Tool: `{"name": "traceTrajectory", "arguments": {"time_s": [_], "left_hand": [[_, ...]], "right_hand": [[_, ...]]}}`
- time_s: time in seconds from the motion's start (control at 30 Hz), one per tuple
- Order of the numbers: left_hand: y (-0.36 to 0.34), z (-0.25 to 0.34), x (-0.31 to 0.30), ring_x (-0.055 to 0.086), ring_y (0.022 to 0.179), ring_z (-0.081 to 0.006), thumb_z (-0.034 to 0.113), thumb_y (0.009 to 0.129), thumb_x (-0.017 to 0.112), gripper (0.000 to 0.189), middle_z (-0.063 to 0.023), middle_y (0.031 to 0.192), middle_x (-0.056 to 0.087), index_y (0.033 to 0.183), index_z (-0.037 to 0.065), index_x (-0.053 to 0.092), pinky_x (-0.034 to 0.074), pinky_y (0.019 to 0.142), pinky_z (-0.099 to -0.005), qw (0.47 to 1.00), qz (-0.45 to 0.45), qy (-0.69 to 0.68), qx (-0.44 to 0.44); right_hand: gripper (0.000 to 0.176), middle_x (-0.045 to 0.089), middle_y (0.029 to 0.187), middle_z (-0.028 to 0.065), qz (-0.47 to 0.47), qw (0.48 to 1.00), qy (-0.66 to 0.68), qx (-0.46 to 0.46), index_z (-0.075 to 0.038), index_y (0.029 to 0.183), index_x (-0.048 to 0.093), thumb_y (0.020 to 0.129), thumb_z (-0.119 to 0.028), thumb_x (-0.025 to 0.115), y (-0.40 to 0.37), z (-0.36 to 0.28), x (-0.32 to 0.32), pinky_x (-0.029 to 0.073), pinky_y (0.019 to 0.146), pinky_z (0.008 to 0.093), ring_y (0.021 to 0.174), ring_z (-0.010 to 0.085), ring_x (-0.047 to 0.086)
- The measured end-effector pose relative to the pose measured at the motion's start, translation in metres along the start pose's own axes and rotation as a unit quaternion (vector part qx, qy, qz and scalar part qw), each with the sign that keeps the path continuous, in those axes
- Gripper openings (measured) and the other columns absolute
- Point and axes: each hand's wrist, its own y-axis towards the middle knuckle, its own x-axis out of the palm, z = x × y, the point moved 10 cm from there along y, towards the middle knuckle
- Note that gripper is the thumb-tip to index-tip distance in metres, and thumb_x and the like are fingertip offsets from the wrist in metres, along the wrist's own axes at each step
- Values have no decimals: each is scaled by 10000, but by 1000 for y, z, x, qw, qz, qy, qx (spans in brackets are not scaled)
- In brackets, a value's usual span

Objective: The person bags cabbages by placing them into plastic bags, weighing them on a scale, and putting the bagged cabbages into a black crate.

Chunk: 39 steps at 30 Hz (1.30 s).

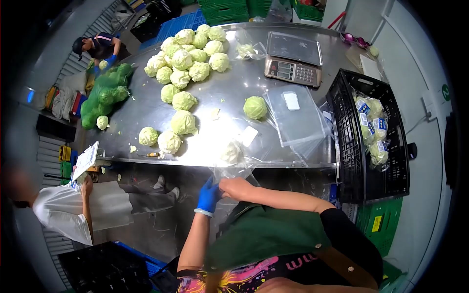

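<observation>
At the table's front edge, a pale cabbage [230, 152] sits inside a clear plastic bag [233, 172], washed out by glare. My left hand [209, 196], in a blue glove, is closed on the gathered mouth of the bag. Bare and closed, my right hand [236, 188] pinches the same bag end beside it; the fingertips of both hands are partly hidden. A white label [248, 136] lies just right of the bagged cabbage. Behind it rests a loose green cabbage [255, 107], left of a stack of flat clear bags [298, 122].
Several cabbages [181, 60] are heaped on the metal table [146, 110], near a green net sack [105, 97]. A scale [294, 58] stands at the back. Bagged cabbages fill part of a black crate [346, 146]. One person [78, 210] holds papers at left; another [102, 46] handles the sack.
</observation>
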Motion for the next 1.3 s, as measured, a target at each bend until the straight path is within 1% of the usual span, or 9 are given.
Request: {"name": "traceTrajectory", "arguments": {"time_s": [0.43, 0.5, 0.6, 0.67, 0.77, 0.93, 1.03, 1.1, 1.3], "left_hand": [[-3, 37, -30, 665, 685, -185, -37, 887, 497, 739, -123, 886, 688, 1548, 117, 205, 558, 633, -325, 935, -5, 335, 116], [-13, 47, -16, 633, 661, -138, 48, 899, 562, 689, -92, 780, 673, 1525, 140, 288, 553, 623, -331, 863, -13, 481, 153], [-12, 68, -34, 659, 656, -167, 52, 929, 549, 636, -105, 791, 702, 1511, 80, 296, 551, 636, -327, 926, -65, 338, 154], [-2, 76, -42, 678, 676, -170, 25, 940, 534, 609, -126, 808, 715, 1502, 50, 304, 564, 657, -321, 959, -78, 242, 126], [-29, 147, -13, 562, 1206, -347, 84, 829, 652, 675, -227, 1365, 529, 1452, 33, 396, 458, 1005, -417, 682, 83, 562, 460], [-3, 86, 36, 497, 1236, -414, 17, 741, 676, 674, -240, 1403, 477, 1388, 35, 487, 419, 1039, -436, 553, -151, 701, 424], [38, 80, -7, 556, 1219, -316, 290, 878, 641, 497, -177, 1329, 585, 1300, 32, 591, 430, 1028, -390, 767, -193, 485, 373], [80, 63, -49, 633, 1080, -261, 383, 974, 545, 452, -135, 1205, 666, 1171, -6, 667, 476, 949, -369, 939, -140, 274, 157], [170, 12, -65, 646, 911, -235, 378, 1034, 422, 529, -164, 1001, 680, 1213, -94, 582, 512, 818, -345, 991, -105, 84, 0]], "right_hand": [[148, 633, 853, 116, -138, 975, -168, -38, -69, 894, 621, 794, -177, 643, -187, 71, -36, 527, 715, 425, 866, 314, 652], [126, 647, 797, 131, -442, 820, -290, 220, -84, 856, 689, 799, -164, 610, -379, 241, 59, 536, 762, 425, 907, 296, 677], [208, 663, 867, 120, -511, 831, -129, 177, -89, 958, 695, 780, -144, 603, -374, 177, 43, 538, 767, 434, 905, 310, 667], [344, 647, 1069, 118, -244, 933, -177, 199, -78, 1107, 652, 770, -134, 612, -268, 154, -12, 514, 868, 424, 1027, 313, 619], [582, 489, 1359, 138, 68, 959, -223, 159, -73, 1314, 512, 769, -142, 703, -142, 125, -87, 401, 1042, 436, 1269, 319, 451], [412, 516, 1355, 117, 51, 981, -166, -81, -129, 1220, 602, 824, -202, 690, -13, 87, -76, 356, 1102, 441, 1329, 319, 416], [225, 667, 1123, 114, -1, 989, -66, -131, -72, 1028, 685, 909, -252, 621, 5, 127, -55, 418, 1045, 432, 1212, 289, 547], [315, 707, 930, 128, 24, 856, 463, 230, -15, 978, 674, 983, -295, 529, 4, 217, -44, 516, 910, 416, 976, 266, 675], [399, 684, 765, 146, 119, 705, 539, 446, -2, 975, 638, 991, -377, 504, 6, 261, -21, 548, 647, 442, 637, 258, 678]]}}
